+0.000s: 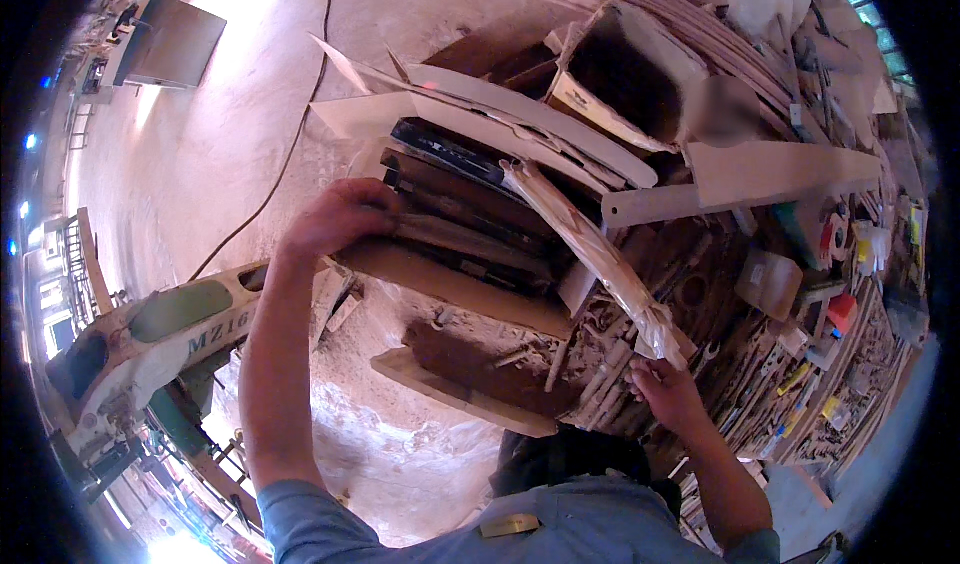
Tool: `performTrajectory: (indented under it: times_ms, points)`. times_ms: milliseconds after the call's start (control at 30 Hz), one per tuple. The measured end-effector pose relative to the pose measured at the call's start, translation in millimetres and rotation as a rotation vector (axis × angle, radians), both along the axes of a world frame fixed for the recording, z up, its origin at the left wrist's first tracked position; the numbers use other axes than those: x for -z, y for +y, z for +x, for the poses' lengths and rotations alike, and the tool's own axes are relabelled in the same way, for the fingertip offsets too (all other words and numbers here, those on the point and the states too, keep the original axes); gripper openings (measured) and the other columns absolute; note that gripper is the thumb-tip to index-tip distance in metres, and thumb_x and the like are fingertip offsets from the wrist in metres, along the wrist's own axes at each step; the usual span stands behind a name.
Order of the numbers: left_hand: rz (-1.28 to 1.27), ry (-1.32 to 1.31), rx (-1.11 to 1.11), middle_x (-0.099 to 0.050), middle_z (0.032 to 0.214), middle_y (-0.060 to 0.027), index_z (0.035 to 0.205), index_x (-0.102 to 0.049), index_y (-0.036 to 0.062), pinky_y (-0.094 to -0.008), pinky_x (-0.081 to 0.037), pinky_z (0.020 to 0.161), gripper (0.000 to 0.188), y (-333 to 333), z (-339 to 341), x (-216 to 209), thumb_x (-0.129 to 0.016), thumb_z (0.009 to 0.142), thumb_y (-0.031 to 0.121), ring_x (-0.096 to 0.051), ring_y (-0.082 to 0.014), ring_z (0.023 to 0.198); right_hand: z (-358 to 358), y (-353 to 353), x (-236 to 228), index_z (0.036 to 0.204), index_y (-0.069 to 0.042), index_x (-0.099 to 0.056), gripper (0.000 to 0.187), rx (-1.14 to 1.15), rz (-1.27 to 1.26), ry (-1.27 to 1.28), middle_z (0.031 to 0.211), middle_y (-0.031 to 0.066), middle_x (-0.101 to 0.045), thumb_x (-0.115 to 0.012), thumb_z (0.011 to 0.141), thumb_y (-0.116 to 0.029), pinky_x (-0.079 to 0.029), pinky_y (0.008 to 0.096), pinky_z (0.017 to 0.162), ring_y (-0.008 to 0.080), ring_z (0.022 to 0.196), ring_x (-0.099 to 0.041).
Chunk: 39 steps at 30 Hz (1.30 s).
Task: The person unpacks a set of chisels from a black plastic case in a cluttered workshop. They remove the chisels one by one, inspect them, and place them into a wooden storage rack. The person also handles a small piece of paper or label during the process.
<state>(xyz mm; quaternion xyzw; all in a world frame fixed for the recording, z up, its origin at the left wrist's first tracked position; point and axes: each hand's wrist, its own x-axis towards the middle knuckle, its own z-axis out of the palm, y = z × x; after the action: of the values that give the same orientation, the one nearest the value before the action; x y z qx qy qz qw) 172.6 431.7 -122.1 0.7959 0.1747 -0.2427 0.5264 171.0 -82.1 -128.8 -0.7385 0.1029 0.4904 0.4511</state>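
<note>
My left hand (345, 219) reaches into the left end of an open cardboard box (460, 289). Its fingers curl round the end of a long, flat brown strip (470, 241), one of several long pieces lying side by side there. A dark, glossy long package (450, 149) lies along the box's far side. Slanting across the right end is a long bundle in clear, crinkled plastic wrap (590, 249). Just below the bundle's lower end, my right hand (668, 392) is closed; its fingertips are partly hidden, and what they hold cannot be made out.
A deep open box (630, 74) stands beyond, beside stacked wooden strips (760, 54). Right of me, tools and wood pieces crowd a bench, among them a wrench (708, 352). A pale machine arm (190, 314) stands at left. A cable (262, 204) crosses the floor.
</note>
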Motion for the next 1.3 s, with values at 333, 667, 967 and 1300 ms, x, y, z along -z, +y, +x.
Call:
performTrajectory:
  times_ms: [333, 667, 967, 1300]
  points:
    - [-0.051, -0.008, -0.156, -0.068, 0.093, -0.0048, 0.099, -0.068, 0.0004, -0.0296, -0.050, 0.084, 0.019, 0, -1, 10, -0.067, 0.080, 0.003, -0.061, -0.0136, 0.089, 5, 9, -13, 0.110, 0.008, -0.058, 0.028, -0.009, -0.010, -0.017, 0.090, 0.0087, -0.064, -0.058, 0.093, -0.014, -0.049, 0.0265, 0.067, 0.0129, 0.073, -0.059]
    - [0.185, -0.067, -0.106, -0.068, 0.099, -0.0063, 0.102, -0.068, 0.0004, -0.0308, -0.049, 0.086, 0.021, -4, 1, 10, -0.068, 0.083, 0.010, -0.062, -0.0156, 0.092, 3, 6, -9, 0.105, 0.006, -0.060, 0.025, 0.012, -0.017, -0.006, 0.087, 0.0070, -0.064, -0.058, 0.093, -0.016, -0.048, 0.0258, 0.065, 0.0118, 0.072, -0.058]
    - [-0.019, -0.027, -0.396, -0.064, 0.113, -0.0107, 0.118, -0.060, -0.0022, -0.0316, -0.045, 0.088, 0.042, 3, 20, 27, -0.066, 0.086, 0.025, -0.057, -0.0201, 0.104, 6, 6, -7, 0.102, 0.002, -0.061, 0.018, -0.063, -0.034, -0.003, 0.088, 0.0072, -0.064, -0.057, 0.093, -0.013, -0.048, 0.0253, 0.063, 0.0114, 0.072, -0.057]
    - [-0.542, -0.268, -0.679, -0.062, 0.106, -0.0083, 0.112, -0.059, -0.0023, -0.0337, -0.047, 0.089, 0.030, 0, 11, 8, -0.061, 0.087, 0.014, -0.058, -0.0193, 0.099, 5, -9, -11, 0.110, 0.002, -0.061, 0.031, -0.104, -0.019, -0.065, 0.088, 0.0075, -0.068, -0.058, 0.093, -0.024, -0.050, 0.0271, 0.069, 0.0124, 0.075, -0.063]
